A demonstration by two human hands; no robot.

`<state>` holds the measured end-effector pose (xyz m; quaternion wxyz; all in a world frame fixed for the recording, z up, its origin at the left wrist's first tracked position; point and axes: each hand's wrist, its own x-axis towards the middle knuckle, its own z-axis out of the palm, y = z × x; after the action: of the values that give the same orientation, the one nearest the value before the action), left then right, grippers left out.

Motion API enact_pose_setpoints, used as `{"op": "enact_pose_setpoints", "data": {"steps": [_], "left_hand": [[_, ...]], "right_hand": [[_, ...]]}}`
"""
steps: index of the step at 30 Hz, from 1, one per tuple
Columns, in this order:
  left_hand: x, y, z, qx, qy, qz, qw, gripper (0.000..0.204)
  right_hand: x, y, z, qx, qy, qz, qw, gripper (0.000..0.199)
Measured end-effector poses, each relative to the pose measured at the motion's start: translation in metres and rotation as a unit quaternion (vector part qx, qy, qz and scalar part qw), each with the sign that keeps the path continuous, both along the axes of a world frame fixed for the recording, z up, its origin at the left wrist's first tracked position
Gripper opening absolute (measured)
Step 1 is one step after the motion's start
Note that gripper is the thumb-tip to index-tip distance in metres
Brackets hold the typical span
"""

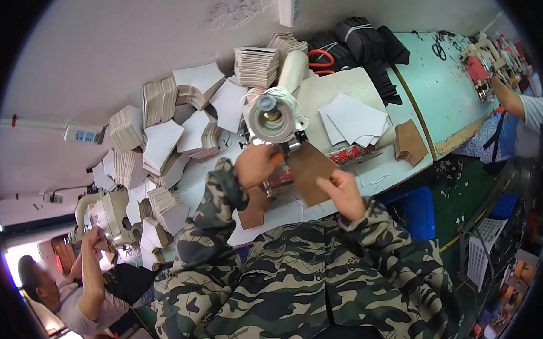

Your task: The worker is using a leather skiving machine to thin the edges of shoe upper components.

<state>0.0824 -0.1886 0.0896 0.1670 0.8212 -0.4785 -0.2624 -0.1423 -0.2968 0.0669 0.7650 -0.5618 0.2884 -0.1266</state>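
Observation:
My right hand (345, 195) pinches the edge of a flat brown panel (310, 171), thumb on top. The panel's far corner lies under the head of a sewing machine (271, 120). Beside that head, my left hand (257, 165) has its fingers closed, and a bit of orange shows at the fingertips; what it belongs to is hidden. Another brown piece (253, 209) lies below my left hand, at the table's near edge. White cut panels (355, 120) rest on the machine to the right, and a stack of brown pieces (409, 142) sits farther right.
Stacks of white-topped panels (163, 143) crowd the table's left and back. Red-handled scissors (321, 61) lie near black bundles (360, 41). A blue bin (412, 212) stands below the right edge. Co-workers sit at machines left (109, 217) and right (480, 69).

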Motion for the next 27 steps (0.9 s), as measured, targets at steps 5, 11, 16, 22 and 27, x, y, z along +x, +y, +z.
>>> {"op": "enact_pose_setpoints", "data": {"steps": [5,11,16,22,27], "left_hand": [[0.027,0.078,-0.037,0.105,-0.118,0.046,0.986,0.031],[0.006,0.142,-0.076,0.152,-0.119,-0.020,0.981,0.037],[-0.004,0.114,-0.009,0.065,-0.016,0.026,0.997,0.028],[0.005,0.048,0.013,-0.022,0.200,0.042,0.979,0.021],[0.018,0.028,0.011,0.028,0.118,-0.005,0.993,0.025]], "right_hand": [[0.002,-0.091,0.059,-0.704,0.049,-0.071,0.705,0.037],[-0.007,-0.041,0.034,-0.487,0.030,0.095,0.868,0.047],[0.003,0.007,0.007,-0.096,-0.005,0.271,0.958,0.040],[0.017,0.024,-0.015,0.179,0.064,0.142,0.971,0.023],[0.016,0.033,-0.013,0.239,0.073,0.084,0.965,0.019]]}}
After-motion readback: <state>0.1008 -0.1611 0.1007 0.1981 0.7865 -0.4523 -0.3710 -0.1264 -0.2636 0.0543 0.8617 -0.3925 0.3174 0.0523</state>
